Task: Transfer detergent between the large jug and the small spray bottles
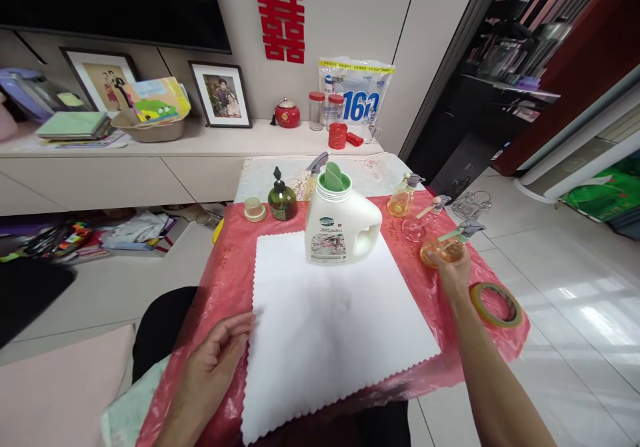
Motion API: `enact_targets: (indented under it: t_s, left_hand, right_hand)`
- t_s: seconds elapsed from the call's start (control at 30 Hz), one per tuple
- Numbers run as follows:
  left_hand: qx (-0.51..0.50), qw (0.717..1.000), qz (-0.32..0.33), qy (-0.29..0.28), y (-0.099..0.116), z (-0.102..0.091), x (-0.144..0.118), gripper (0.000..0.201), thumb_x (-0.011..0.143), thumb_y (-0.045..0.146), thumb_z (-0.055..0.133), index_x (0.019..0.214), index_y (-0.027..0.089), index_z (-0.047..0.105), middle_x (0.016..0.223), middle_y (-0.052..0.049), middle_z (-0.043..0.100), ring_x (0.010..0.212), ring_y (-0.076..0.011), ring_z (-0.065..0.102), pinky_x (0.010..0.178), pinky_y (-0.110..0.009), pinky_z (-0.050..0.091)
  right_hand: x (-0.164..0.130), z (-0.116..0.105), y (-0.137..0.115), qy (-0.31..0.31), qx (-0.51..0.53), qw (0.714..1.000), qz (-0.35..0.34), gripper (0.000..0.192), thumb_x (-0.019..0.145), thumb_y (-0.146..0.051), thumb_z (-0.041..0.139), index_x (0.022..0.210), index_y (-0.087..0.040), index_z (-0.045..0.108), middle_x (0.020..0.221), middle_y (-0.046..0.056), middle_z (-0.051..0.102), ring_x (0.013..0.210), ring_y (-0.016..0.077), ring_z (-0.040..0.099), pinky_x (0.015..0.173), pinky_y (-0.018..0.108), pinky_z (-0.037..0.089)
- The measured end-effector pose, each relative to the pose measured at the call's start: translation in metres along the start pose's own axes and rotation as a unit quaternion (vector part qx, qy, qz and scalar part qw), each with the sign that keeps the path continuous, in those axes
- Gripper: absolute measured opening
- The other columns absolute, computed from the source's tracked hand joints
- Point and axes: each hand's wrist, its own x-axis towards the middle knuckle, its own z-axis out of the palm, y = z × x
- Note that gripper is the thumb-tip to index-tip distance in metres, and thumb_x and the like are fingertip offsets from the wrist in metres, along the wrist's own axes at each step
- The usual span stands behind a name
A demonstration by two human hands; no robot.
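Red plastic covers the table. Right hand grips an amber bottle near the right edge, where it could tip off; left hand rests open beside the cloth.

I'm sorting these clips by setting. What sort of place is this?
Most likely a home living room: a TV hangs above a low cabinet with framed photos, and a small table holds a detergent jug and pump bottles, one held by the right hand.
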Motion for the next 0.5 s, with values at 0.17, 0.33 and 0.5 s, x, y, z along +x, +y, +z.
enact_targets:
  t_s: [0.17, 0.33, 0.5]
  left_hand:
    - [-0.02, 0.998, 0.012, -0.057, 0.032, 0.016, -0.003, 0.038, 0.075, 0.059, 0.069, 0.099, 0.029, 0.073, 0.106, -0.006, 0.078, 0.105, -0.0312, 0.072, 0.102, -0.046, 0.056]
    - [-0.047, 0.979, 0.083, -0.182, 0.078, 0.04, -0.014, 0.028, 0.087, 0.045, 0.063, 0.105, 0.027, 0.074, 0.115, -0.006, 0.075, 0.113, -0.0256, 0.068, 0.104, -0.04, 0.053]
    - [-0.126, 0.914, 0.108, -0.371, 0.11, 0.041, -0.023, 0.039, 0.09, 0.051, 0.064, 0.121, 0.027, 0.071, 0.128, -0.007, 0.07, 0.123, -0.0257, 0.062, 0.109, -0.039, 0.046]
  right_hand:
    - [-0.05, -0.009, -0.031, -0.143, 0.074, 0.986, 0.032, 0.076, 0.064, -0.039, 0.088, 0.128, -0.017, 0.054, 0.123, 0.013, 0.06, 0.109, 0.0273, 0.061, 0.097, 0.042, 0.051]
    - [-0.131, -0.005, -0.063, -0.362, 0.127, 0.915, 0.12, 0.081, 0.062, -0.04, 0.092, 0.131, -0.016, 0.057, 0.128, 0.017, 0.059, 0.113, 0.0337, 0.061, 0.093, 0.044, 0.056]
    - [-0.202, 0.005, -0.071, -0.553, 0.171, 0.791, 0.198, 0.091, 0.057, -0.042, 0.095, 0.137, -0.02, 0.058, 0.113, 0.01, 0.065, 0.106, 0.0311, 0.063, 0.088, 0.037, 0.057]
